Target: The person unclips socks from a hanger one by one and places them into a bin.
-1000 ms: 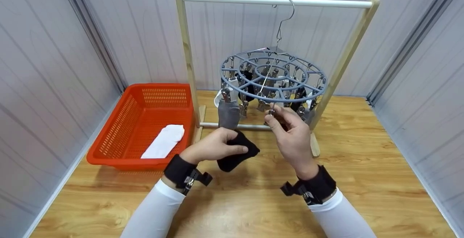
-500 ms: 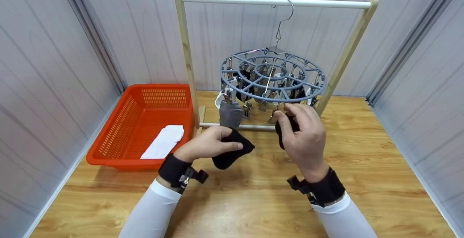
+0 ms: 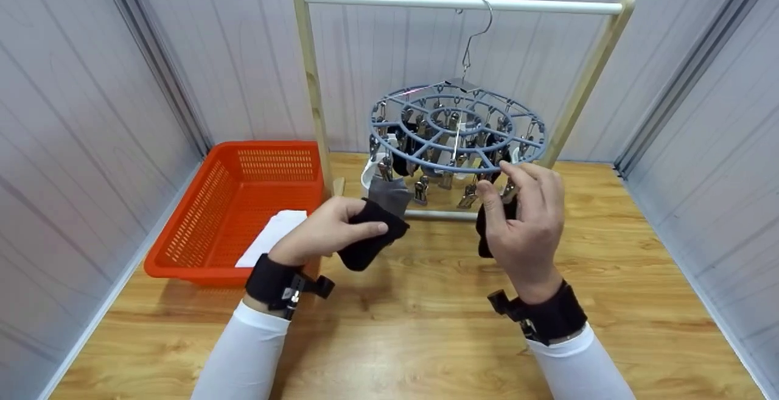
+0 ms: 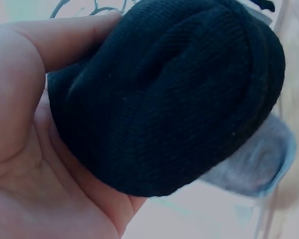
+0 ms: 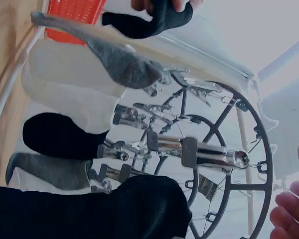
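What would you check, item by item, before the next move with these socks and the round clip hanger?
1. Left hand grips a black sock: ok.
2. Right hand holds a second black sock under the hanger rim: ok.
3. That sock freed from its clip: cannot tell.
4. Hanger hooked on the rail: ok.
5. Orange basket has room; one white sock inside: ok.

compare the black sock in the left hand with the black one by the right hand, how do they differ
The left hand holds its black sock bunched and free of the hanger; the right hand's black sock hangs lengthwise from a clip on the round hanger, the right hand at that clip. Both are plain black.
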Demonstrator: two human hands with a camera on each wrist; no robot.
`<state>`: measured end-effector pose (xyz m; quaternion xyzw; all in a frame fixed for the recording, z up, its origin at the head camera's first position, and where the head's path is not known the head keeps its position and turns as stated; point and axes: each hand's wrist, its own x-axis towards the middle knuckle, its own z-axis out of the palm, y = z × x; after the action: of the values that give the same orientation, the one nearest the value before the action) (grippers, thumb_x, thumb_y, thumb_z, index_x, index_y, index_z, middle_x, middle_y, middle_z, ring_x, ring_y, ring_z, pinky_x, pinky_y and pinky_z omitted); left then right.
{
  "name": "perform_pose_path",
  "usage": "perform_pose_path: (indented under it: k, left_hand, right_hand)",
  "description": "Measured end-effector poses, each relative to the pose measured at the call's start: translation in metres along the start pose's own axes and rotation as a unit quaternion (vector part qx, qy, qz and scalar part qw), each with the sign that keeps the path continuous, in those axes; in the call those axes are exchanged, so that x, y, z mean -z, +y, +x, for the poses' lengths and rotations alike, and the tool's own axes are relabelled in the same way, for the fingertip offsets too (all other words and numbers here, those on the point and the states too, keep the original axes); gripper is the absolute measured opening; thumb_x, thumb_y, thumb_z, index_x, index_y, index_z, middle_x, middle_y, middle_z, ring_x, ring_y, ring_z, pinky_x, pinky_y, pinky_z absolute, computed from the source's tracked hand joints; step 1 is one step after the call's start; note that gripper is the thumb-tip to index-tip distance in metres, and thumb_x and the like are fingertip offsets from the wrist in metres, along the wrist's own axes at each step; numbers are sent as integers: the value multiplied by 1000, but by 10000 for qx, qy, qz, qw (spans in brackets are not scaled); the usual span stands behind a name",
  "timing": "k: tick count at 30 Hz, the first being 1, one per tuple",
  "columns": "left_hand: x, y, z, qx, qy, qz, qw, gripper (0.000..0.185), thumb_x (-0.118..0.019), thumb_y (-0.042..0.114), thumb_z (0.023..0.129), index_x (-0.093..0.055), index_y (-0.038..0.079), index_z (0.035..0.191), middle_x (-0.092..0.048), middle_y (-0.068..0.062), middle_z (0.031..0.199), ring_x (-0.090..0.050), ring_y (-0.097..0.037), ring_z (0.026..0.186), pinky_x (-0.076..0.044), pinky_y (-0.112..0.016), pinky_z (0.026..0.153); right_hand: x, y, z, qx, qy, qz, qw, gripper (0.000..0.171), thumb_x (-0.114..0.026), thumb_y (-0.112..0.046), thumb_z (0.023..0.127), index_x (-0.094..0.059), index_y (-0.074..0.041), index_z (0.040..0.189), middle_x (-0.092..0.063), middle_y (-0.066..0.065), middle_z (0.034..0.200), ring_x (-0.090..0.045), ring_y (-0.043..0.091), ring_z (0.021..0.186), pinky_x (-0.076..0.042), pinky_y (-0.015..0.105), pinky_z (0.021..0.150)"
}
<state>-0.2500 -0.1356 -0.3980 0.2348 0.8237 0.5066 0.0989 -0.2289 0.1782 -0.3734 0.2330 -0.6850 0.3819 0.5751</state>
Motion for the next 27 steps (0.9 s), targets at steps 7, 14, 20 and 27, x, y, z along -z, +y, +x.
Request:
perform_pose_path:
  k: [7,14,20,27]
  left_hand:
    - [22,-2,-11,39,508,-274,9983,25,-82,33,103,-80,8,103,-78,-10,92,-76,-25,76,-65,-36,69]
    - [43,-12,-19,270,817,-621,9944,30,-82,34,104,-78,3,105,-76,-16,99,-77,-29,76,-66,-39,67]
    - [60,-21,-25,588,1174,-244,9910,32,-79,36,106,-76,4,104,-74,-10,92,-73,-21,73,-62,-32,64]
    - [77,-32,-33,622,1708,44,9833,30,-75,29,109,-70,0,110,-72,-13,97,-71,-20,76,-60,-31,65]
  right_hand:
    - [1,12,0,-4,-216,-395,9990,40,-85,-12,96,-76,6,130,-71,25,134,-60,46,131,-40,53,122]
    - [0,19,-4,-164,-712,-647,9952,39,-73,-14,107,-70,6,140,-66,25,148,-52,45,148,-33,58,128]
    - [0,19,-5,-182,-873,-690,9936,35,-71,-14,109,-72,6,137,-70,24,141,-56,44,144,-35,57,126]
    - [-1,18,-5,-166,-911,-662,9935,34,-72,-17,108,-74,6,132,-72,23,134,-59,43,139,-36,58,124]
